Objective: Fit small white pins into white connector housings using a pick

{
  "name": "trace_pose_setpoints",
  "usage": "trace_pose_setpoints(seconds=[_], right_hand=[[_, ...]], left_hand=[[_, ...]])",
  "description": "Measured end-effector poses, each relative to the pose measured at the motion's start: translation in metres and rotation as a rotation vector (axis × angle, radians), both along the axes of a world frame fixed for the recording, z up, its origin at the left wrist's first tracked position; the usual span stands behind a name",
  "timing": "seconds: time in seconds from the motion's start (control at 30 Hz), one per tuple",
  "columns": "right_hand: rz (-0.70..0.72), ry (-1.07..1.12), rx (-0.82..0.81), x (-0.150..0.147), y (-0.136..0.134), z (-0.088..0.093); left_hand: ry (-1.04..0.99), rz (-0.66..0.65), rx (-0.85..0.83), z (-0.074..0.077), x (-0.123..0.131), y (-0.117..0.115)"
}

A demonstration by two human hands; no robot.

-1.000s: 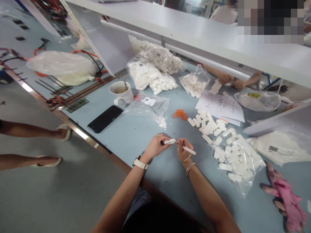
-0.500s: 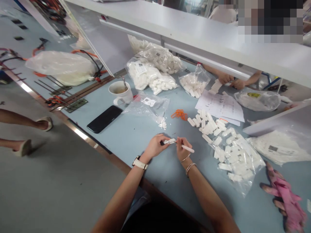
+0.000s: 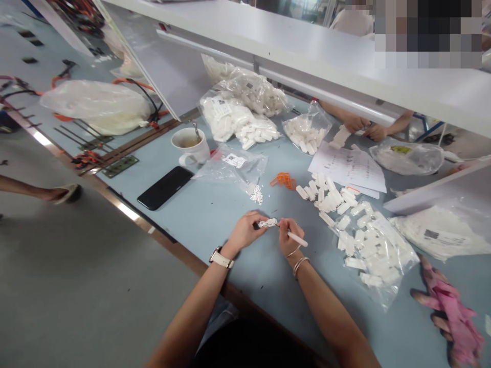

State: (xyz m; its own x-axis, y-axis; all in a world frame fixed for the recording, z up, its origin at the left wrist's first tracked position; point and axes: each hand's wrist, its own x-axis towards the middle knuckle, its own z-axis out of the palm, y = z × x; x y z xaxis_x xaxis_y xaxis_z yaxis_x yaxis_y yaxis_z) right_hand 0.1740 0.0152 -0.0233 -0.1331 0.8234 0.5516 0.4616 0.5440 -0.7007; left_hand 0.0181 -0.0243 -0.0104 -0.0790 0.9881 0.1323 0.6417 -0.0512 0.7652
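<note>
My left hand (image 3: 244, 231) is closed on a small white connector housing (image 3: 267, 223) with rows of dark holes in its face. Pinched in my right hand (image 3: 290, 231) is a slim pen-like tool with a white handle (image 3: 298, 239); its thin tip points at the connector's right end, and I cannot tell whether they touch. Just beyond my hands lies a little heap of tiny white pieces (image 3: 257, 194). Several orange clip-like parts (image 3: 284, 180) are grouped farther back. Many white housings (image 3: 330, 197) spread to the right, some in an open clear bag (image 3: 389, 291).
A white mug (image 3: 197, 153) with a spoon and a black phone (image 3: 164, 188) stand left. Bags of white parts (image 3: 226, 115) and paper sheets (image 3: 345, 166) lie behind. Pink gloves (image 3: 452, 317) rest at right. Under the shelf (image 3: 307, 56), a co-worker's hands (image 3: 366, 128) handle a white part.
My hands stay almost in place; the tool's handle tilts down very slightly. At the left, a passer-by's legs have shifted, and only one foot shows clearly now.
</note>
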Motion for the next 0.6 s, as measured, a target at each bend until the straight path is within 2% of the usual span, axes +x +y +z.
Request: trace_pose_setpoints(seconds=[0.23,0.6], right_hand=[[0.037,0.02,-0.075,0.0006,-0.0013,-0.0024],[0.019,-0.09,0.007,-0.0011,0.004,-0.0005]], left_hand=[[-0.009,-0.008,0.007,0.001,0.0007,0.0],[0.005,-0.006,0.022,-0.0024,0.0005,0.0004]])
